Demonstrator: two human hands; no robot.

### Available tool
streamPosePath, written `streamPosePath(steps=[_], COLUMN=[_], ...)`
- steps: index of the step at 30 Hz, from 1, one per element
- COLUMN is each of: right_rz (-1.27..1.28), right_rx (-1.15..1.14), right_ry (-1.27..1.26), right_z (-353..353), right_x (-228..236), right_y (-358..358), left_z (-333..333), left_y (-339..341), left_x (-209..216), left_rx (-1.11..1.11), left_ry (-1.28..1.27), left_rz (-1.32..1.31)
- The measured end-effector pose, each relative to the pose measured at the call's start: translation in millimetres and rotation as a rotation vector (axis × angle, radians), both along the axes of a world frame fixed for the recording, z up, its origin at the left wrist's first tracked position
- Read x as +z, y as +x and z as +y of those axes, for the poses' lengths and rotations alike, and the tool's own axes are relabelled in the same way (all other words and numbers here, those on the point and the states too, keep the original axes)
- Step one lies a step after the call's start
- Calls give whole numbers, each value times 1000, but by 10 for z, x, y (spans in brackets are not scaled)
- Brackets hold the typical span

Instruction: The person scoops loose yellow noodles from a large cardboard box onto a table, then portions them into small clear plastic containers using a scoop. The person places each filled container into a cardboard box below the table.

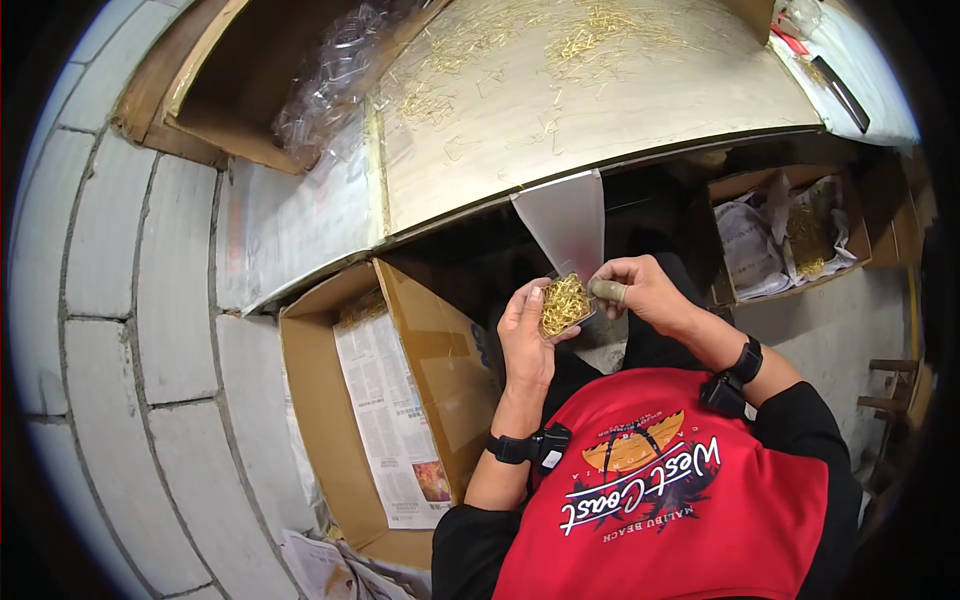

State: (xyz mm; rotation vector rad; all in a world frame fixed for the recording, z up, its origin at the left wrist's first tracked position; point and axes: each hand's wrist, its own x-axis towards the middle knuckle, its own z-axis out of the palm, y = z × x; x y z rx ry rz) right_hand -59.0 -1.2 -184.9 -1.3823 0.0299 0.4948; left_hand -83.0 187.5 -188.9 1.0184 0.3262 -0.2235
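My left hand (527, 335) holds a small clear plastic box (587, 318) heaped with thin gold-coloured bent metal pieces (565, 302). Its fingers and thumb wrap round the box's left side. At the box's upper right edge, my right hand (640, 290) is closed in a pinch, with a greyish-tan cover on the thumb. What lies between those fingertips is too small to make out. Just beyond the box, a whitish chute-like sheet (565, 220) slopes down from the table edge.
Loose gold pieces (600, 40) lie scattered across the pale tabletop (600, 120). Clear plastic boxes (340, 80) spill from a carton at the far left. A newspaper-lined cardboard box (400, 400) stands left, another carton (790, 230) right. A black-handled tool (842, 93) lies far right.
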Motion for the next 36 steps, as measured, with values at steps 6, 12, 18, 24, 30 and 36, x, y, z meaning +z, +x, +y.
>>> streamPosePath(steps=[6, 12, 18, 24, 30, 36], right_rz=[-14, -456, -13, -629, -1282, -1317], right_rx=[-22, -88, 15, -221, 157, 239], right_ry=[-129, -538, -231, -506, -627, -684], right_z=[-3, 22, 6, -21, -7, 12], right_x=[-15, 42, -7, 205, 263, 144], right_y=[3, -72, 36, -52, -68, -64], left_z=[-67, -129, -132, -70, -67, -68], left_y=[11, 22, 50, 56, 57, 35], left_x=[-52, -60, -55, -26, -78, -141], left_rx=[11, 17, -42, -72, -79, -100], left_ry=[93, 80, 61, -29, -85, -36], left_rz=[31, 29, 18, 22, -3, -8])
